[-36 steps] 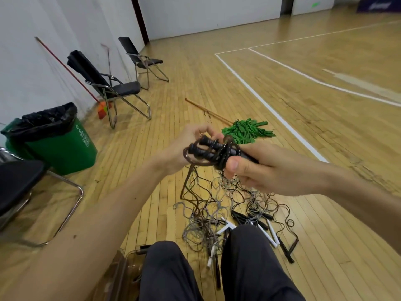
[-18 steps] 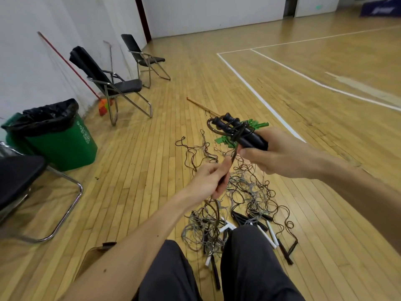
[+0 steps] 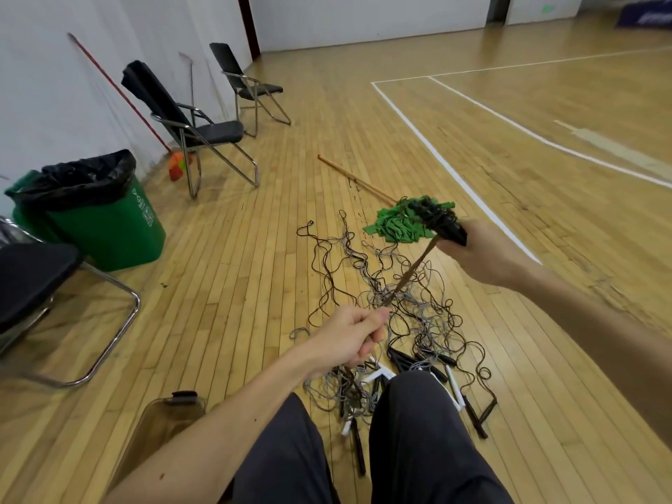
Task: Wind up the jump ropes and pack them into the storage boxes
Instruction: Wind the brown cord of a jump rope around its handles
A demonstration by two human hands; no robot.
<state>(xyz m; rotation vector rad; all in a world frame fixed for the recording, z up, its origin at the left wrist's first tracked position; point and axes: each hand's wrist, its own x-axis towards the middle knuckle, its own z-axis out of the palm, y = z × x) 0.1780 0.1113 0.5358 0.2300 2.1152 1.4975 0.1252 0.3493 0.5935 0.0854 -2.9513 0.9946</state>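
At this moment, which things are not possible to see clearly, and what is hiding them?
- Storage box: head view; the left forearm covers its lower part, contents not visible.
- Black handles: head view; blurred and partly inside the right hand, number unclear.
- Taut rope: head view; its end is hidden inside the left hand.
- Rope pile: head view; the knees cover its near edge, strands too tangled to count.

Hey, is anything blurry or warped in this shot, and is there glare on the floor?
Head view: the taut rope between the left hand and the right hand is smeared by motion blur, as is the wound bundle; head view: the wide lens bows the floorboards near the edges; head view: a soft sheen lies on the far court, nothing washed out.
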